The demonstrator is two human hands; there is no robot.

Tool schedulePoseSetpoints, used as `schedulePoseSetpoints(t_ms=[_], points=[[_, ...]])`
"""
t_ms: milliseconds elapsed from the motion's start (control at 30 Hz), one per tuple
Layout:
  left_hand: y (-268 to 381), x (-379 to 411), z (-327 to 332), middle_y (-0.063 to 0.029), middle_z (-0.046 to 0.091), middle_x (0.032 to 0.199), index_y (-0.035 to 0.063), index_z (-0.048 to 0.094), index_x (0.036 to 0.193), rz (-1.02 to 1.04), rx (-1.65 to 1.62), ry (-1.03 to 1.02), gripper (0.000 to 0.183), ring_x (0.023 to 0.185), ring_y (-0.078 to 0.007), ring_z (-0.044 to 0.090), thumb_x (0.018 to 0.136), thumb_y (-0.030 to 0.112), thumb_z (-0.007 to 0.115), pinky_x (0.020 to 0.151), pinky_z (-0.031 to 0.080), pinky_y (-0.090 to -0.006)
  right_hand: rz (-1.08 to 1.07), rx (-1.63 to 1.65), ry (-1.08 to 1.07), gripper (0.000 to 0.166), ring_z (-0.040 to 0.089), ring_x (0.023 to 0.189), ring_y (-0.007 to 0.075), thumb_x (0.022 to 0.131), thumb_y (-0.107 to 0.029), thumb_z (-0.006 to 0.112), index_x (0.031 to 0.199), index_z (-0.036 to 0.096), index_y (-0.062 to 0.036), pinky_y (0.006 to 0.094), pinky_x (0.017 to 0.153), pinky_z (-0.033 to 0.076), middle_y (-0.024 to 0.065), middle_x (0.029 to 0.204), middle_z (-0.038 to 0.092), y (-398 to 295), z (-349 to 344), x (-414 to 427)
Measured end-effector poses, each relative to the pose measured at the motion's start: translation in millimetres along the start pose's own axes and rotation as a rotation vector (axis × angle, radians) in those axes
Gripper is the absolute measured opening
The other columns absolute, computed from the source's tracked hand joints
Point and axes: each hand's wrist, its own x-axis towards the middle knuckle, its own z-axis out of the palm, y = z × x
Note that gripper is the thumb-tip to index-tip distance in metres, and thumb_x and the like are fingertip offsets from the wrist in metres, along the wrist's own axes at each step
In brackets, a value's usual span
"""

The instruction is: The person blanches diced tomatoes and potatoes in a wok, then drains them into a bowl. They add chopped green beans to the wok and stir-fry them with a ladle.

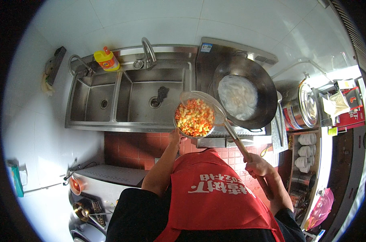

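Observation:
My left hand (176, 137) grips the near left rim of a round metal bowl (198, 136) filled with small orange, red and yellow diced pieces (195, 118), perhaps vegetables. My right hand (259, 165) is closed around the wooden handle of a wire-mesh skimmer (219, 112). The skimmer's mesh head hangs over the bowl's far and right side, partly covering the dice. Just right of it a large dark wok (264, 90) sits on the stove, holding whitish, foamy-looking liquid (238, 96). The bowl is held at the gap between sink and stove.
A two-basin steel sink (93, 124) with two taps runs along the wall at left, a dark scrubber (162, 94) in its larger basin. A yellow detergent bottle (106, 60) stands behind. To the right are a lidded steel pot (307, 105) and shelved white bowls (305, 151).

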Motion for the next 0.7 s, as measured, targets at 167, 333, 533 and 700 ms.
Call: schedulePoseSetpoints(t_ms=[167,333,533,700], points=[[-10,15,-5,-0.0112,0.062,0.100,0.0047,0.056,0.117,0.043,-0.047,-0.072,0.044,0.079,-0.0245,0.066,0.093,0.041,0.053,0.062,0.058,-0.0382,-0.038,0.053,-0.022,0.028,0.052,0.046,0.0143,0.080,-0.007,0.063,0.104,0.052,-0.0010,0.0288,0.036,0.044,0.0054,0.067,0.055,5,-1,2],[-9,14,-4,-0.0139,0.064,0.097,0.0011,0.053,0.119,0.044,-0.054,-0.071,0.041,0.079,-0.0248,0.067,0.099,0.036,0.048,0.067,0.061,-0.0382,-0.031,-0.053,0.044,0.027,0.051,0.046,0.0126,0.081,-0.007,0.063,0.105,0.052,-0.0019,0.0280,0.037,0.043,0.0041,0.068,0.055,-3,2,3],[5,-7,-2,-0.0140,0.058,0.113,0.0031,0.049,0.127,-0.001,-0.056,-0.068,0.048,0.092,-0.0270,0.062,0.095,0.039,0.052,0.075,0.057,-0.0418,-0.064,-0.133,0.116,0.020,0.053,0.051,0.0093,0.085,-0.006,0.062,0.101,0.051,-0.0048,0.0248,0.038,0.042,0.0024,0.073,0.055,-21,14,-11],[8,-10,-2,-0.0137,0.057,0.114,0.0033,0.048,0.128,-0.002,-0.038,-0.095,0.047,0.093,-0.0278,0.061,0.096,0.038,0.051,0.079,0.057,-0.0432,-0.099,-0.314,0.235,0.020,0.061,0.062,0.0224,0.083,-0.007,0.061,0.099,0.051,-0.0019,0.0365,0.049,0.048,0.0114,0.076,0.059,-14,24,-5]])
